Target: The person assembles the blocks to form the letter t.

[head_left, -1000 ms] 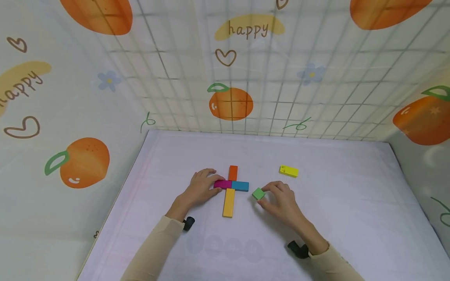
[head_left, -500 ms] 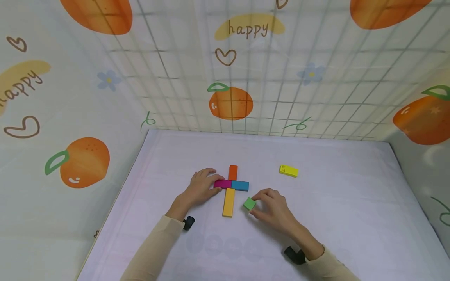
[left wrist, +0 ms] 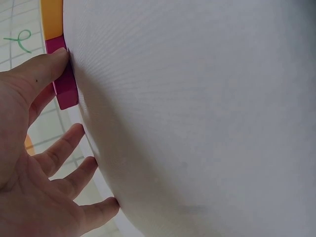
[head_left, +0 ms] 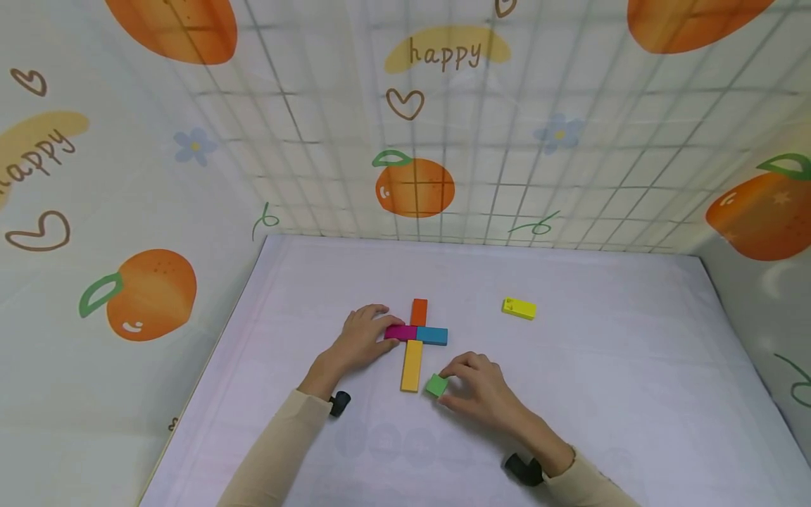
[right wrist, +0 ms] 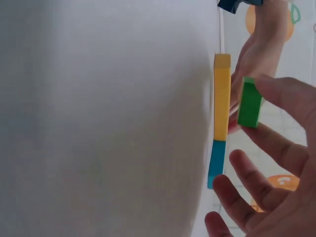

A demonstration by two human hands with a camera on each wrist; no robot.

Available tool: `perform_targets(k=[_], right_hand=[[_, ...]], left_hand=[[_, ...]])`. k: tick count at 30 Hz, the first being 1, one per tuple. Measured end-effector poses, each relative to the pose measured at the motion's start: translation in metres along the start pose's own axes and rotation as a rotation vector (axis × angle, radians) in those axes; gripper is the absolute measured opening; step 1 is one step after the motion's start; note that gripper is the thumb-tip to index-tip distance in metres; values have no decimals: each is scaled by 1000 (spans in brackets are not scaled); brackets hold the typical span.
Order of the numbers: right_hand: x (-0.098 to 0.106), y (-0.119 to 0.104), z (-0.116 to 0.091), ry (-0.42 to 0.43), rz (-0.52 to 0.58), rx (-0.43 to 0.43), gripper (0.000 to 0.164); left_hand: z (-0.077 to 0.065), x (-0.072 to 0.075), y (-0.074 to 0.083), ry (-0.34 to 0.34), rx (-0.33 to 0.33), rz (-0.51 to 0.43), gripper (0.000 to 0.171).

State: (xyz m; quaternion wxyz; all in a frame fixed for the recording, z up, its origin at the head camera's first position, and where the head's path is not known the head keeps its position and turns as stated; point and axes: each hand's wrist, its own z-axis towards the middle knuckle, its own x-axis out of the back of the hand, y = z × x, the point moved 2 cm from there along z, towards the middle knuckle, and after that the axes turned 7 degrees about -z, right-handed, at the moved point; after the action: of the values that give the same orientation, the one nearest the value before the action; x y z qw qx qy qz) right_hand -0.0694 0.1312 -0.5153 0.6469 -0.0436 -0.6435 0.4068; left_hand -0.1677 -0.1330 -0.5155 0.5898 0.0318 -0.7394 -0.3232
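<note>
Between thumb and index finger, my left hand (head_left: 362,339) pinches the magenta block (head_left: 400,332), which lies flat on the table; the left wrist view shows the thumb on the magenta block (left wrist: 67,84). Against its right end lies a blue block (head_left: 433,336). An orange-red block (head_left: 419,313) points away behind them, and a long orange-yellow block (head_left: 411,366) points toward me, forming a cross. My right hand (head_left: 483,389) pinches a small green block (head_left: 436,385) just right of the long block's near end. In the right wrist view the green block (right wrist: 250,102) is held off the table.
A yellow block (head_left: 519,308) with a marked end lies apart at the back right. The white table (head_left: 608,352) meets patterned cloth walls (head_left: 317,127) at the back and sides. Each wrist carries a black camera mount (head_left: 524,470).
My right hand has carried the green block toward me and to the left, from beside the blue block to near the orange-yellow block's near end. The left hand stays in place.
</note>
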Motion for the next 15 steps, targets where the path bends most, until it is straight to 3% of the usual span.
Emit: perform_targets(k=[15], right_hand=[[-10,-10,0,-145,-106,17,32]], left_hand=[[1,-1,0,-6,3,11,36]])
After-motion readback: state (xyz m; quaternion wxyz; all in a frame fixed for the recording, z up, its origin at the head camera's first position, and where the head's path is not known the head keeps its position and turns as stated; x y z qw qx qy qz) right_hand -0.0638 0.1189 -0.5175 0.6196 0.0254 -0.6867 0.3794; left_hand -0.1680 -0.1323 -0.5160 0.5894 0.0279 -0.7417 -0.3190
